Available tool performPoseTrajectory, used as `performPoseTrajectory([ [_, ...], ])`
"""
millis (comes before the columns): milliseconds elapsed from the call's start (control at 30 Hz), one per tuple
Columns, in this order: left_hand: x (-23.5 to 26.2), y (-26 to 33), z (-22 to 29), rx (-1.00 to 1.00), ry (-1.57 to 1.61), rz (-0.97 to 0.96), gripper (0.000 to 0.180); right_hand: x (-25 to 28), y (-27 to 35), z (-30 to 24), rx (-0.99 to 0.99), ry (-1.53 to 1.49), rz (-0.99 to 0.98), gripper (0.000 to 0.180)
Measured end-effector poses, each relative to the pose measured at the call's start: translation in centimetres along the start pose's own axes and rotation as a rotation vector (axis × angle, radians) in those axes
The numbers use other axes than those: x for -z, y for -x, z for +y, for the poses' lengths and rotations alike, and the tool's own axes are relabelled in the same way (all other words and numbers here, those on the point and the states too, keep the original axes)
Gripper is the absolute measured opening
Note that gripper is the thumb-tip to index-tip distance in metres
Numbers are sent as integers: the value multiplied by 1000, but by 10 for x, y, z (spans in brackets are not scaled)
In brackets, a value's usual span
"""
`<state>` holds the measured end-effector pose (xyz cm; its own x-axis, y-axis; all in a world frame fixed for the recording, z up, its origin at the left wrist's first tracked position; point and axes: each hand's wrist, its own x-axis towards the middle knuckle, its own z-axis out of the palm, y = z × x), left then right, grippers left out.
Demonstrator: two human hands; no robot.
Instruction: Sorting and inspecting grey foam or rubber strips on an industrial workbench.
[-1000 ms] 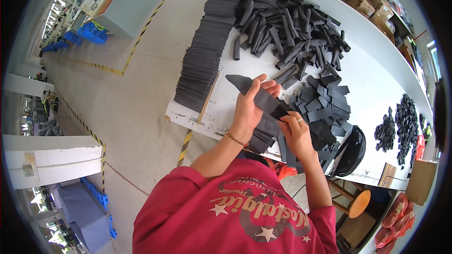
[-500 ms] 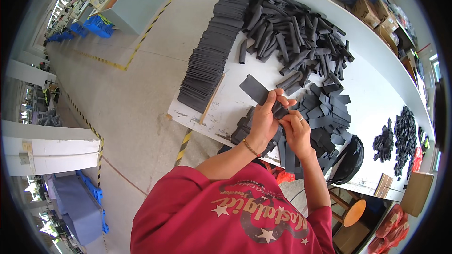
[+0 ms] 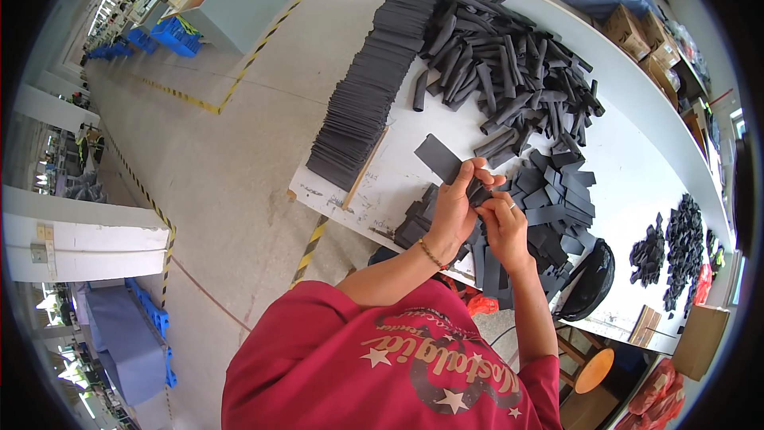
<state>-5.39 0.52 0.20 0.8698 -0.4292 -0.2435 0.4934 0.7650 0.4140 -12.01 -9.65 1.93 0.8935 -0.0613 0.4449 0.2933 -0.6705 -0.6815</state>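
Note:
My left hand is closed on a flat black strip, which sticks out past the thumb toward the upper left. Close beside it, my right hand has its fingers pinched at dark material between the two hands; whether this is the same strip's near end is hard to make out. Both hands are above the near edge of the white table. Flat black pieces lie in a loose heap right of my hands, and more black pieces lie to the left, partly covered by my left hand.
A long row of stacked black pieces stands along the table's left side. Rolled black pieces are heaped at the far side. Smaller dark piles and a black bag are to the right. A round stool stands below.
The whole view has shifted slightly. Both hands keep nearly the same place and hold, with the strip still sticking out from my left hand; the right fingers have moved only a little.

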Motion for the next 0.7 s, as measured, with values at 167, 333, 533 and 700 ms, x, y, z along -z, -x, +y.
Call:
performPoseTrajectory([
  [167,0,-1,1,9,1,10,32,-2,-2,2,16,-7,9,12],
  [333,-1,1,0,-1,3,13,32,-5,0,1,-5,-11,6,11],
  [533,5,-5,0,15,-10,-27,32,-5,0,2,-17,-6,7,11],
  [700,9,-11,12,-5,1,-89,35,-8,-1,-9,-260,-221,93,16],
])
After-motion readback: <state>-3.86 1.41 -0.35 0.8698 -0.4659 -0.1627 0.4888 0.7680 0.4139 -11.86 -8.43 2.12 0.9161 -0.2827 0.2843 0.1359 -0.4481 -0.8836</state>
